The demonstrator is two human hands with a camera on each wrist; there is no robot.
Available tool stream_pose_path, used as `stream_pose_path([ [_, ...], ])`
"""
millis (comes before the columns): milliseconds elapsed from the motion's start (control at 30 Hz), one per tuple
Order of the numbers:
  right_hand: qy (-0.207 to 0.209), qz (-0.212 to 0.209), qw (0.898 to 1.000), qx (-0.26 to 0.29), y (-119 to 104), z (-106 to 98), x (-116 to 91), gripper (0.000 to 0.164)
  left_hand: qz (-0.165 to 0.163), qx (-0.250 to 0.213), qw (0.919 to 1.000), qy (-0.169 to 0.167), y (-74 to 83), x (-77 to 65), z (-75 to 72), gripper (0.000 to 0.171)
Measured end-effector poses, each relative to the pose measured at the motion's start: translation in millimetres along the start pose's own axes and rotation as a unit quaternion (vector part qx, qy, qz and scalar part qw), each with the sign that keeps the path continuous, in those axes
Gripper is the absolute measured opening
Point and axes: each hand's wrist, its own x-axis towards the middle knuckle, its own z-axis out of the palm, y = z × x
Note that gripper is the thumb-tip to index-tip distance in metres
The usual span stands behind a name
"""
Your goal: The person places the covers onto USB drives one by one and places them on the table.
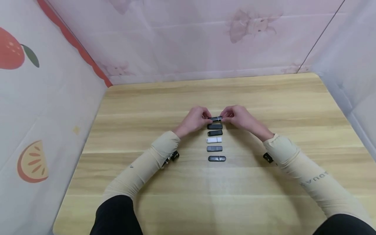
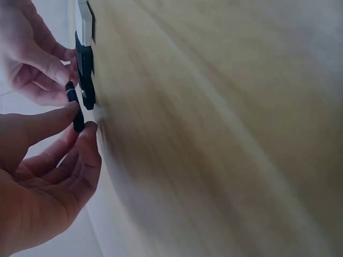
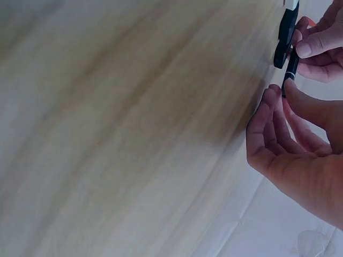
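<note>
Both hands meet at the far end of a column of USB sticks on the wooden table. A black USB stick with a pale band lies crosswise between them. The left hand pinches its left end between thumb and fingers; the right hand pinches the right end. In the left wrist view the held stick shows between the two thumbs. Just nearer the person lie a black stick and another black stick. A white stick, a grey stick and a dark rounded stick follow below.
The light wood table has a patterned pink curtain behind its far edge. White walls stand at the left and right. Cream sleeves cover the forearms, and small black devices sit under the wrists.
</note>
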Motion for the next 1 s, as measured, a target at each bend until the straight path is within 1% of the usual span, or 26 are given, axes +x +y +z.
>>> stream_pose_path([
  [167,-0.008,0.002,1.0,-0.01,2.5,2.8,1.2,0.02,0.003,0.024,0.9997,-0.01,0.7,4.4,4.1,0.015],
  [400,-0.008,-0.01,0.999,-0.029,5.6,5.8,4.7,0.018,-0.008,0.025,0.9996,-0.012,-2.3,6.5,6.7,0.015],
  [533,-0.006,-0.01,0.999,-0.034,5.9,7.4,4.9,0.019,-0.013,0.029,0.9994,-0.011,-3.5,7.2,7.6,0.017],
  [733,-0.002,-0.008,0.999,-0.044,7.5,5.2,3.9,0.021,-0.013,0.033,0.9993,-0.012,-1.8,9.7,9.9,0.021],
  [900,-0.012,0.003,0.999,-0.048,9.3,0.4,-0.2,0.026,-0.014,0.038,0.9989,-0.022,0.3,9.0,10.7,0.026],
  [1000,-0.013,0.005,0.999,-0.044,7.6,-4.0,-4.2,0.027,-0.018,0.041,0.9989,-0.012,1.0,5.8,8.7,0.029],
])
